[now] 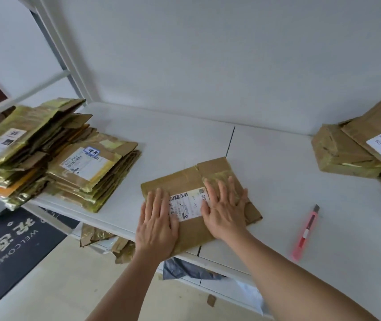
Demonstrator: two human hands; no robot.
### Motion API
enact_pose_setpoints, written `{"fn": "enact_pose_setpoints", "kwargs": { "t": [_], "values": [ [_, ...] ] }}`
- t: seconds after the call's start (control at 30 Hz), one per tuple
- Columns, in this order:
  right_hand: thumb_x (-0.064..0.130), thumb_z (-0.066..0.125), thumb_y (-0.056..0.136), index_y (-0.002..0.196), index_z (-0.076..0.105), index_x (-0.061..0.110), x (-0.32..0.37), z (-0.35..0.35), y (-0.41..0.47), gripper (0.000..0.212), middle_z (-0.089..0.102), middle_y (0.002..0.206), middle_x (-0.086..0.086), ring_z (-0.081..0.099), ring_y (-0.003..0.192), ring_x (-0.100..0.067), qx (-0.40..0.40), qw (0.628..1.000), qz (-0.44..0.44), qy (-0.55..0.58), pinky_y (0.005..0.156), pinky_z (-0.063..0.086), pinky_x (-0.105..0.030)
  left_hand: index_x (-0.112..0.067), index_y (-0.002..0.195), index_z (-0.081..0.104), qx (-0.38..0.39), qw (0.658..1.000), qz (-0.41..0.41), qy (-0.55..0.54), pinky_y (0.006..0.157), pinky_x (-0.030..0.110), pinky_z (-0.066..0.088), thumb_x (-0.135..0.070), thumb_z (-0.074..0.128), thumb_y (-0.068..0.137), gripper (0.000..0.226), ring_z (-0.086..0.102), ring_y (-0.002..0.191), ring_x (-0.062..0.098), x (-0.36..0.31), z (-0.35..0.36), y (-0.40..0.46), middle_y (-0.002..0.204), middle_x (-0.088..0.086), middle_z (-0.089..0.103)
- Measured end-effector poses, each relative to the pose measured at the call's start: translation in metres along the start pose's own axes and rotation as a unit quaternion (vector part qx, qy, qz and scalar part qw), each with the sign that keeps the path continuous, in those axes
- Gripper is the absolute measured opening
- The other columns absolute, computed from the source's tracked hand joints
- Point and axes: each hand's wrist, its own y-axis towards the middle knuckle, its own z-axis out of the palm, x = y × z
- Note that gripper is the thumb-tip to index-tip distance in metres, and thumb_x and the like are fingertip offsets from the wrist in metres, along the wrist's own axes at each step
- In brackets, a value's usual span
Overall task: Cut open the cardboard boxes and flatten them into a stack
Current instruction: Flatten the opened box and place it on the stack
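Under both hands, brown box [192,181] (taped) lies flat.

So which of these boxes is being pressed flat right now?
The flattened box at the table's front edge, under both hands; the stacks at left and the boxes at right lie untouched.

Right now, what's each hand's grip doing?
Left hand: open, fingers straight, pressing flat on the flattened box.
Right hand: open, pressing the same box.
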Motion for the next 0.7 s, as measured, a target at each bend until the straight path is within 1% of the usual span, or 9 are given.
{"fn": "enact_pose_setpoints", "kwargs": {
  "t": [0.03, 0.07, 0.13, 0.23, 0.4, 0.5, 0.53, 0.63, 0.7],
  "values": [
    [0.05, 0.021, 0.102, 0.156, -0.002, 0.036, -0.001, 0.001, 0.001, 0.06, 0.003, 0.164, -0.002, -0.016, 0.15, -0.033, -0.001, 1.0, 0.001, 0.001, 0.113, -0.017, -0.063, -0.02, 0.159, 0.007, 0.019, 1.0, -0.003, 0.005, 0.122, 0.033, -0.01, -0.052, 0.003, 0.094, 0.073, -0.011, 0.152, 0.019, 0.003, 0.001, 0.002, 0.166, 0.001, -0.003],
    [0.052, 0.02, 0.101, 0.156, -0.002, 0.035, -0.001, 0.001, 0.003, 0.061, 0.002, 0.164, -0.002, -0.016, 0.15, -0.032, 0.001, 1.0, 0.002, 0.0, 0.113, -0.016, -0.063, -0.022, 0.158, -0.003, 0.035, 0.999, -0.007, 0.005, 0.12, 0.031, -0.016, -0.056, -0.004, 0.09, 0.076, -0.021, 0.149, 0.017, 0.005, 0.002, 0.004, 0.164, -0.002, -0.013],
    [0.053, 0.019, 0.101, 0.156, 0.003, 0.034, -0.002, -0.001, 0.005, 0.061, 0.002, 0.163, -0.001, -0.013, 0.151, -0.032, 0.018, 1.0, 0.001, -0.006, 0.115, -0.011, -0.065, -0.023, 0.157, -0.01, 0.051, 0.999, -0.005, 0.011, 0.118, 0.031, -0.019, -0.06, -0.011, 0.086, 0.08, -0.026, 0.147, 0.016, 0.005, 0.002, 0.005, 0.163, -0.002, -0.02],
    [0.053, 0.02, 0.102, 0.156, 0.007, 0.032, -0.002, -0.005, 0.004, 0.06, 0.005, 0.164, 0.0, -0.01, 0.151, -0.031, 0.035, 0.999, -0.002, -0.004, 0.115, -0.009, -0.066, -0.022, 0.157, -0.012, 0.066, 0.998, -0.014, 0.019, 0.117, 0.031, -0.019, -0.062, -0.014, 0.083, 0.084, -0.027, 0.147, 0.018, 0.005, 0.003, 0.007, 0.163, -0.001, -0.021],
    [0.049, 0.015, 0.103, 0.157, 0.002, 0.031, -0.002, -0.01, 0.013, 0.058, 0.001, 0.165, 0.0, -0.015, 0.15, -0.032, 0.079, 0.997, -0.002, -0.02, 0.115, -0.01, -0.066, -0.018, 0.157, -0.011, 0.087, 0.995, -0.039, 0.014, 0.119, 0.034, -0.015, -0.063, -0.014, 0.084, 0.086, -0.026, 0.148, 0.021, -0.001, 0.002, 0.008, 0.162, 0.003, -0.021],
    [0.047, 0.012, 0.104, 0.157, -0.002, 0.03, 0.002, -0.012, 0.017, 0.057, -0.004, 0.165, 0.001, -0.018, 0.15, -0.032, 0.09, 0.996, 0.0, -0.029, 0.115, -0.01, -0.066, -0.015, 0.157, -0.011, 0.107, 0.993, -0.057, 0.016, 0.121, 0.037, -0.012, -0.056, 0.003, 0.1, 0.071, -0.025, 0.148, 0.024, -0.007, -0.002, 0.009, 0.163, 0.007, -0.021],
    [0.046, 0.011, 0.105, 0.157, -0.004, 0.029, 0.005, -0.012, 0.016, 0.057, -0.008, 0.165, 0.001, -0.019, 0.149, -0.032, 0.093, 0.995, 0.005, -0.027, 0.115, -0.01, -0.065, -0.014, 0.156, -0.012, 0.118, 0.991, -0.06, 0.02, 0.122, 0.038, -0.012, -0.053, 0.007, 0.103, 0.069, -0.025, 0.148, 0.025, -0.01, -0.005, 0.01, 0.163, 0.008, -0.021],
    [0.045, 0.012, 0.105, 0.157, -0.009, 0.029, 0.011, -0.015, -0.003, 0.057, -0.02, 0.164, 0.001, -0.024, 0.148, -0.03, 0.106, 0.994, 0.013, -0.019, 0.116, -0.01, -0.064, -0.012, 0.156, -0.012, 0.147, 0.987, -0.065, 0.017, 0.123, 0.041, -0.008, -0.05, 0.011, 0.104, 0.069, -0.022, 0.149, 0.028, -0.012, -0.012, 0.012, 0.163, 0.011, -0.02],
    [0.049, 0.017, 0.105, 0.156, -0.004, 0.037, 0.01, -0.014, -0.029, 0.057, -0.02, 0.163, -0.002, -0.021, 0.149, -0.033, 0.093, 0.995, 0.026, -0.002, 0.116, -0.01, -0.062, -0.01, 0.158, -0.004, 0.157, 0.985, -0.078, 0.009, 0.124, 0.042, -0.002, -0.05, 0.016, 0.104, 0.07, -0.013, 0.151, 0.031, -0.015, -0.017, 0.012, 0.165, 0.012, -0.011]
  ]
}}
